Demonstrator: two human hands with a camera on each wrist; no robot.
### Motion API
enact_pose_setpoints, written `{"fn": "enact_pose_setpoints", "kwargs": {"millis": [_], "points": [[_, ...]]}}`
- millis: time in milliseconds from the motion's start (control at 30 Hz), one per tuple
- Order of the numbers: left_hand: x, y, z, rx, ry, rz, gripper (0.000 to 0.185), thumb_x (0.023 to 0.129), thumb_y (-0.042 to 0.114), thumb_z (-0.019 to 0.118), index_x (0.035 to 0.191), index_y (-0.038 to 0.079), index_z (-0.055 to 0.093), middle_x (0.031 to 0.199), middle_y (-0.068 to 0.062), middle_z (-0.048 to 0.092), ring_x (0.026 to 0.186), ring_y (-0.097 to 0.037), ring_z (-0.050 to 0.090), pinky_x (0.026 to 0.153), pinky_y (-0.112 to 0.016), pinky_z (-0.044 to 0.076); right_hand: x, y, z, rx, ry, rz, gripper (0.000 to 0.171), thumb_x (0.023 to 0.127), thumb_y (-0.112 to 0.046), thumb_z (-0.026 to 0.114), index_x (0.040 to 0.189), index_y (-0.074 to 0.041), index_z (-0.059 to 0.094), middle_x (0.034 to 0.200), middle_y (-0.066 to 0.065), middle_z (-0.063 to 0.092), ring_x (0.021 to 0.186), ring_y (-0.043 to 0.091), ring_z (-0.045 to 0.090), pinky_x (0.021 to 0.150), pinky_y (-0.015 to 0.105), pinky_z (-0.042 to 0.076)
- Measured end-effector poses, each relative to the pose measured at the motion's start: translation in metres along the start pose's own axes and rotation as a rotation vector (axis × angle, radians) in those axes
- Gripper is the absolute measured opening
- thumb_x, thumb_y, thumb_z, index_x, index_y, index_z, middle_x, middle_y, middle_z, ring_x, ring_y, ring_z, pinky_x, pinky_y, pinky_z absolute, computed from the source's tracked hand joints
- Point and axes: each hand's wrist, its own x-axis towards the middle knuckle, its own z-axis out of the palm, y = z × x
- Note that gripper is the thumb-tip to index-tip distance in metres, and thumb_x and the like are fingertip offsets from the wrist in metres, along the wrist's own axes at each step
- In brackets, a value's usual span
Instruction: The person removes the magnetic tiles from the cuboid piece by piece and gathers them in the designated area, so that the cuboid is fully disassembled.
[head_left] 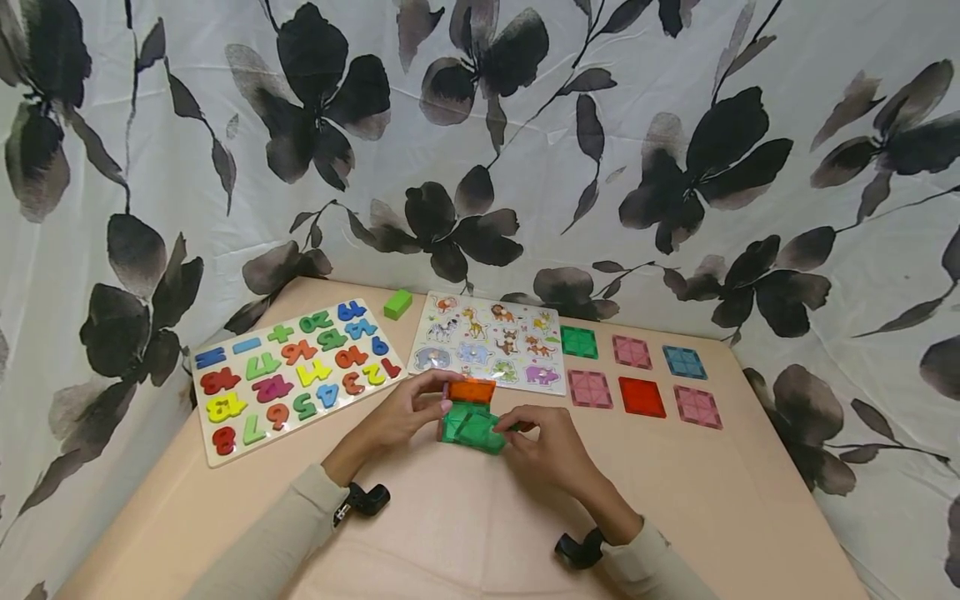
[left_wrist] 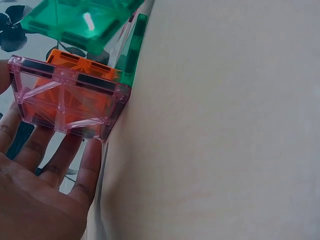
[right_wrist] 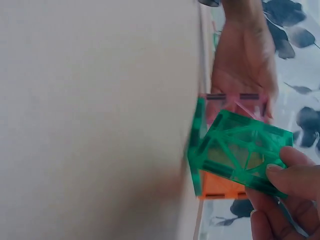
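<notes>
My right hand (head_left: pixel 551 446) pinches a green magnetic tile (right_wrist: pixel 245 150) between thumb and fingers. That tile is tilted over a small structure of joined magnetic tiles on the table. A second green tile (right_wrist: pixel 196 150) lies flat as its base. An orange tile (head_left: pixel 471 391) stands upright at the back, and a clear pink tile (left_wrist: pixel 62 97) stands on the left side. My left hand (head_left: pixel 401 412) holds the pink tile from outside, its fingers against the tile and its thumb near an edge. In the left wrist view, a gap shows between the held green tile and the pink tile's upper edge.
A number puzzle board (head_left: pixel 262 379) lies to the left and an animal puzzle board (head_left: pixel 491 342) behind the hands. Between them at the back is a green block (head_left: pixel 397 304). Several loose tiles, including a red tile (head_left: pixel 642 397), lie in two rows at the right.
</notes>
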Motion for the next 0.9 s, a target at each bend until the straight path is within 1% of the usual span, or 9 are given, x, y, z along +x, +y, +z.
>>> {"fn": "enact_pose_setpoints", "kwargs": {"millis": [133, 333, 467, 567, 633, 733, 833, 900], "points": [[0.001, 0.000, 0.000, -0.014, 0.006, 0.000, 0.041, 0.109, 0.005, 0.058, 0.150, 0.005, 0.053, 0.157, -0.018, 0.053, 0.149, -0.044, 0.049, 0.123, -0.062, 0.040, -0.007, 0.004, -0.011, 0.042, 0.046, 0.078, 0.024, 0.091, -0.003, 0.082, 0.100, -0.025, 0.083, 0.100, -0.014, 0.079, 0.090, 0.008, 0.071, 0.085, 0.029, 0.062], [0.000, 0.000, -0.001, -0.023, 0.000, -0.023, 0.042, 0.109, 0.008, 0.058, 0.150, 0.009, 0.053, 0.159, -0.017, 0.050, 0.150, -0.045, 0.048, 0.122, -0.060, 0.042, -0.022, 0.017, -0.028, 0.140, 0.100, 0.243, 0.021, 0.090, -0.006, 0.084, 0.104, -0.023, 0.084, 0.103, -0.006, 0.080, 0.091, 0.012, 0.073, 0.086, 0.021, 0.061], [-0.001, -0.002, -0.001, -0.011, 0.002, -0.022, 0.042, 0.109, 0.010, 0.059, 0.150, 0.009, 0.054, 0.159, -0.016, 0.051, 0.151, -0.044, 0.046, 0.123, -0.061, 0.041, -0.034, 0.031, -0.039, 0.216, 0.141, 0.351, 0.020, 0.089, -0.005, 0.085, 0.105, -0.017, 0.083, 0.103, 0.003, 0.080, 0.088, 0.023, 0.076, 0.081, 0.019, 0.062], [-0.001, -0.003, -0.001, -0.005, 0.001, -0.017, 0.042, 0.109, 0.012, 0.060, 0.150, 0.008, 0.053, 0.158, -0.015, 0.051, 0.151, -0.044, 0.046, 0.124, -0.062, 0.040, -0.044, 0.042, -0.047, 0.278, 0.164, 0.419, 0.019, 0.090, -0.006, 0.084, 0.108, -0.013, 0.082, 0.105, 0.009, 0.080, 0.089, 0.030, 0.078, 0.080, 0.020, 0.063], [-0.002, -0.003, -0.001, -0.006, -0.005, -0.013, 0.043, 0.109, 0.013, 0.061, 0.151, 0.008, 0.053, 0.159, -0.016, 0.051, 0.150, -0.045, 0.045, 0.124, -0.063, 0.039, -0.050, 0.049, -0.053, 0.292, 0.179, 0.459, 0.020, 0.091, -0.009, 0.084, 0.110, -0.012, 0.082, 0.108, 0.011, 0.079, 0.091, 0.029, 0.079, 0.082, 0.019, 0.063], [-0.002, -0.003, -0.001, -0.004, -0.009, -0.008, 0.043, 0.109, 0.013, 0.060, 0.151, 0.007, 0.052, 0.159, -0.017, 0.051, 0.150, -0.045, 0.045, 0.124, -0.063, 0.039, -0.060, 0.060, -0.062, 0.300, 0.192, 0.505, 0.024, 0.092, -0.013, 0.084, 0.116, -0.009, 0.080, 0.116, 0.013, 0.078, 0.094, 0.021, 0.080, 0.085, 0.018, 0.062], [-0.002, -0.003, -0.001, 0.000, -0.006, -0.013, 0.043, 0.109, 0.014, 0.061, 0.151, 0.009, 0.053, 0.158, -0.016, 0.051, 0.150, -0.043, 0.046, 0.124, -0.062, 0.039, -0.068, 0.069, -0.071, 0.314, 0.201, 0.545, 0.029, 0.093, -0.016, 0.083, 0.120, -0.007, 0.079, 0.120, 0.015, 0.077, 0.096, 0.014, 0.080, 0.087, 0.017, 0.061], [-0.002, -0.003, -0.002, 0.004, -0.002, -0.018, 0.044, 0.109, 0.015, 0.061, 0.151, 0.010, 0.053, 0.158, -0.016, 0.051, 0.149, -0.042, 0.047, 0.124, -0.061, 0.040, -0.073, 0.073, -0.076, 0.332, 0.203, 0.563, 0.032, 0.093, -0.017, 0.083, 0.122, -0.005, 0.078, 0.124, 0.015, 0.076, 0.097, 0.013, 0.080, 0.087, 0.017, 0.061]]}}
